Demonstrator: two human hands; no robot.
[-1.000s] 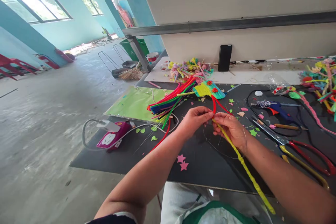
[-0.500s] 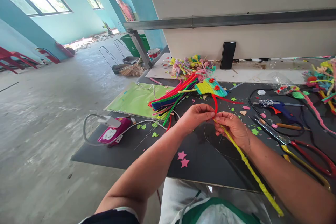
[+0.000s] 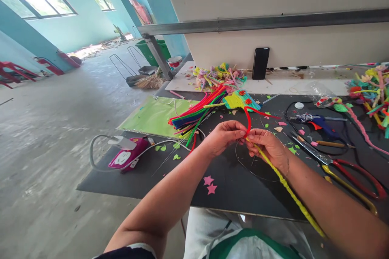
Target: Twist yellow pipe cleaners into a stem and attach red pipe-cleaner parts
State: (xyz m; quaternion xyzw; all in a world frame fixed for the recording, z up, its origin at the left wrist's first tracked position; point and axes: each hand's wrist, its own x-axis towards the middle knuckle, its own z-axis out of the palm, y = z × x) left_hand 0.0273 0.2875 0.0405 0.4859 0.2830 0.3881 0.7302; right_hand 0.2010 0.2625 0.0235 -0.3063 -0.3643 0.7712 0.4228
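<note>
My left hand point(image 3: 227, 136) pinches a red pipe cleaner point(image 3: 249, 119) near its lower part, its fingertips meeting those of my right hand point(image 3: 269, 145). In the right hand is a long yellow twisted pipe-cleaner stem point(image 3: 288, 188), gripped at its upper end and slanting down past the table edge. The red strand loops up from the fingers and trails off to the right. Exactly how red and yellow join is hidden by the fingertips. Just beyond lies a yellow and teal pipe-cleaner piece point(image 3: 238, 101) with red knots, beside a bundle of coloured pipe cleaners point(image 3: 197, 114).
Large scissors point(image 3: 326, 166), a blue glue gun point(image 3: 323, 124) and a pencil point(image 3: 332, 144) lie at right. A purple power adapter point(image 3: 129, 156) with a cable sits at left. A phone point(image 3: 260, 63) leans at the back. Pink stars point(image 3: 212, 188) lie in front.
The view has shifted slightly, so the scene sits further left. Both hands keep their grip close together, and the red strand now bows a little more to the right.
</note>
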